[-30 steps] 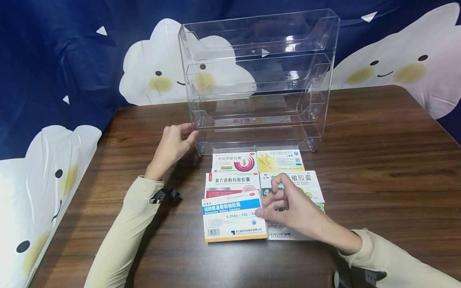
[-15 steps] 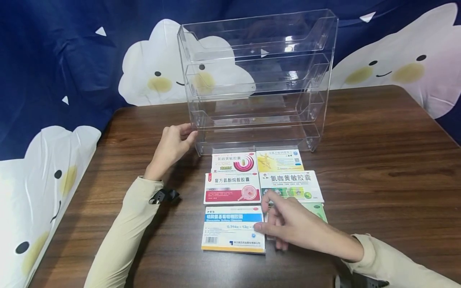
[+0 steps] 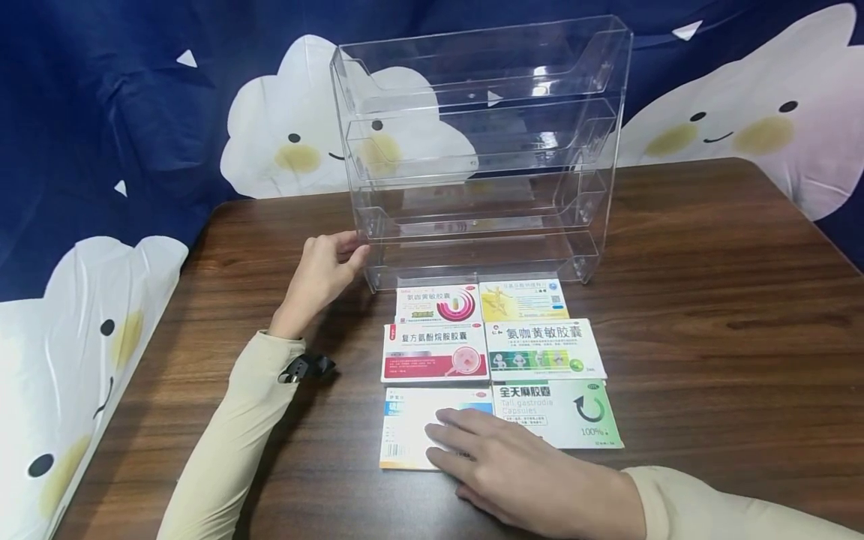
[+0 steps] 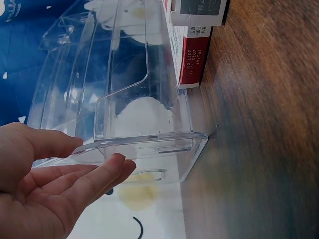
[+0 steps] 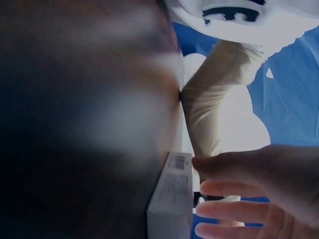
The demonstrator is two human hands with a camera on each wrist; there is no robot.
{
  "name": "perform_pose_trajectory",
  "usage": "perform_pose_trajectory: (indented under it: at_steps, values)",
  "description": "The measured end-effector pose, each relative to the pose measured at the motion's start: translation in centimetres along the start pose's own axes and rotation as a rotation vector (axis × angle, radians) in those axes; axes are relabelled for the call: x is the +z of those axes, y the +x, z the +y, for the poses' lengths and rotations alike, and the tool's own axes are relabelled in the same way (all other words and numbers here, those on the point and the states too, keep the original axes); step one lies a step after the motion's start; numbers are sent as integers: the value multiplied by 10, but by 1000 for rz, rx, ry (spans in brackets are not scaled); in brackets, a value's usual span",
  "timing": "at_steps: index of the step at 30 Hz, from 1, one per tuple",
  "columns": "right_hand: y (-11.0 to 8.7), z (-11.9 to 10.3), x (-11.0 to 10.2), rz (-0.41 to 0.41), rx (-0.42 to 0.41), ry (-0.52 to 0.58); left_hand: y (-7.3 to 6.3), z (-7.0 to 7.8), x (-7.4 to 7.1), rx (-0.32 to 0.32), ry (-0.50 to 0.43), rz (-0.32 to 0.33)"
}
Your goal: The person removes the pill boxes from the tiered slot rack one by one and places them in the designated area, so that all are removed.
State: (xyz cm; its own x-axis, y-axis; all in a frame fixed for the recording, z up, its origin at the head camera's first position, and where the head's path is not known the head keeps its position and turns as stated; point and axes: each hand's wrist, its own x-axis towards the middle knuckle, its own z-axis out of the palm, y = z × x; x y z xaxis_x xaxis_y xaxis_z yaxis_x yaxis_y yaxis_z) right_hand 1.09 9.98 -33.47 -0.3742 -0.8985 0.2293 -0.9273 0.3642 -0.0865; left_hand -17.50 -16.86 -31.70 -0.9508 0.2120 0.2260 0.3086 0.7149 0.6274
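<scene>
Six would exceed the count, so several medicine boxes lie in two columns before a clear acrylic display rack [image 3: 472,150]. My left hand [image 3: 322,271] is at the rack's lower left side; in the left wrist view its thumb and fingers [image 4: 107,174] straddle the side panel's edge, holding it. The right hand [image 3: 513,465] lies over the blue-and-white medicine box [image 3: 405,427] at front left, fingers extended and hiding much of its print. In the right wrist view, those fingers [image 5: 232,211] are beside a white box [image 5: 172,199]. The green-and-white medicine box [image 3: 560,420] is just beyond the right hand.
Behind the front pair lie a red-and-white box [image 3: 435,352] and a white box with a green band [image 3: 547,349]. Two more boxes, pink-ringed [image 3: 435,302] and yellow [image 3: 523,300], touch the rack's foot. A blue cloud-print cloth [image 3: 135,90] hangs behind the wooden table [image 3: 709,300].
The blue-and-white box, tilted in my right hand earlier, has come down flat, nearer the front. The right hand has released its edge and moved left over it. My left hand stays put.
</scene>
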Motion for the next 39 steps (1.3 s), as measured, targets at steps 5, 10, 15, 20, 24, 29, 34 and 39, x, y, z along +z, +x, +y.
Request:
perform_pose_trajectory:
  at_steps: [5,10,15,20,24,29,34,39]
  values:
    - [-2,-4,5,-12,3,-65,-1,-1,0,-10,-10,-8]
    - [-4,-4,5,-46,19,-30,-2,-1,0,-19,-18,-6]
    - [-4,-1,7,-15,19,-31,-2,-1,1,-15,-17,-6]
    - [-4,2,8,12,17,-35,-1,-1,1,-16,-16,-9]
    - [-3,4,8,16,18,-31,-2,-1,0,-19,-14,-7]
    - [-2,7,6,9,28,-14,-1,0,0,-16,-16,-4]
    - [-3,9,6,9,27,8,0,1,0,-13,-17,-6]
    - [-3,10,7,11,25,25,0,0,1,-14,-17,-5]
